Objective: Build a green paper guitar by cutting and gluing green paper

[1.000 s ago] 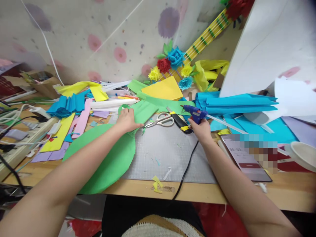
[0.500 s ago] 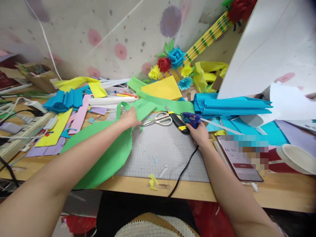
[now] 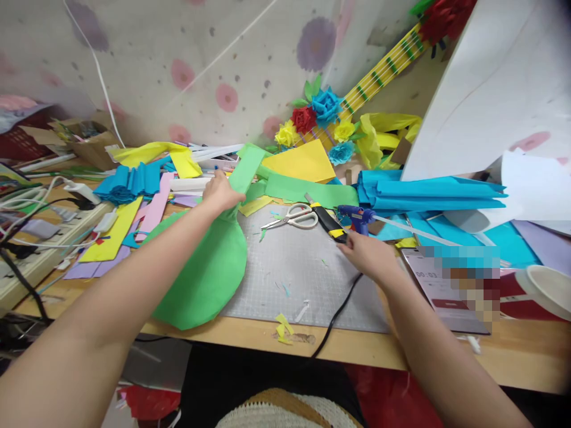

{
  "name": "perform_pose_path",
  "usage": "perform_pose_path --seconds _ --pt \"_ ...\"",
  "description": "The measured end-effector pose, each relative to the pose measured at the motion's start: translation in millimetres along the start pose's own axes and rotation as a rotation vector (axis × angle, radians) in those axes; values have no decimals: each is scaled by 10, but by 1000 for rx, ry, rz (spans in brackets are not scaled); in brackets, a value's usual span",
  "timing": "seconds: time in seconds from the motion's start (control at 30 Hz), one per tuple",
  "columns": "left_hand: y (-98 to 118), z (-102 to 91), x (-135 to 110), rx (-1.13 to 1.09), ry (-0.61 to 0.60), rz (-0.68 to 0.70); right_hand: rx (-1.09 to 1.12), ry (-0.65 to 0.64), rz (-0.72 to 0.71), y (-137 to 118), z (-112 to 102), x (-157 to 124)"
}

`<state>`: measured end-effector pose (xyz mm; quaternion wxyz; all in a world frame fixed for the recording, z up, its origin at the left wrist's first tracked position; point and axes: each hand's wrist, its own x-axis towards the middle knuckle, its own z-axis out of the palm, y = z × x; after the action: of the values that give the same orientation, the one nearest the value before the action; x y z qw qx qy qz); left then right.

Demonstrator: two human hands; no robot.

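Observation:
My left hand [image 3: 218,193] is closed on the narrow neck of a large green paper shape [image 3: 209,270] and lifts it off the desk; a green strip [image 3: 245,169] runs up past my fingers. My right hand [image 3: 366,252] hovers low over the grey cutting mat [image 3: 303,273] with fingers loosely spread and nothing in them. Just beyond its fingertips the blue glue gun [image 3: 357,215] stands on the desk, its black cord [image 3: 335,315] trailing off the front edge. A yellow-and-black utility knife [image 3: 328,224] lies beside the gun.
White-handled scissors [image 3: 292,217] lie on the mat. Folded blue crepe paper [image 3: 423,190], a yellow sheet [image 3: 303,161] and paper flowers [image 3: 321,113] crowd the back. A phone [image 3: 441,291] and a white bowl [image 3: 551,285] sit at the right, a power strip [image 3: 80,193] and cables at the left.
My right hand has let go of the glue gun and drawn back toward me. My left hand has pulled the green paper up and to the left, swinging its round part onto the mat's edge.

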<state>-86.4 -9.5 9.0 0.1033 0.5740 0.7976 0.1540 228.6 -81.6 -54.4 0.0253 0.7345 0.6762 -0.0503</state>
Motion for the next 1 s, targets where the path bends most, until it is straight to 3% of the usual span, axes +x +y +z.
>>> perform_pose_path --seconds 0.13,0.2,0.33,0.47,0.7,0.8,0.87,1.0 --pt "-7 -45 -27 -102 62 -4 73 193 -429 -463 94 264" --pt "-32 -94 -36 -142 103 -18 53 177 -574 -656 151 466" --pt "-160 -201 9 -189 170 -67 12 55 -665 -843 130 771" --pt "-335 -234 137 -248 197 -108 -48 14 -666 -859 49 903" --pt "-522 -145 303 -285 307 -221 -123 197 -561 -873 -13 848" --pt "-634 -152 317 -296 367 -261 41 228 -445 -843 -81 698" --pt "-707 -173 314 -313 389 -257 195 182 -384 -841 -102 579" --pt "-755 -182 320 -339 414 -314 560 -8 -471 -931 -11 383"
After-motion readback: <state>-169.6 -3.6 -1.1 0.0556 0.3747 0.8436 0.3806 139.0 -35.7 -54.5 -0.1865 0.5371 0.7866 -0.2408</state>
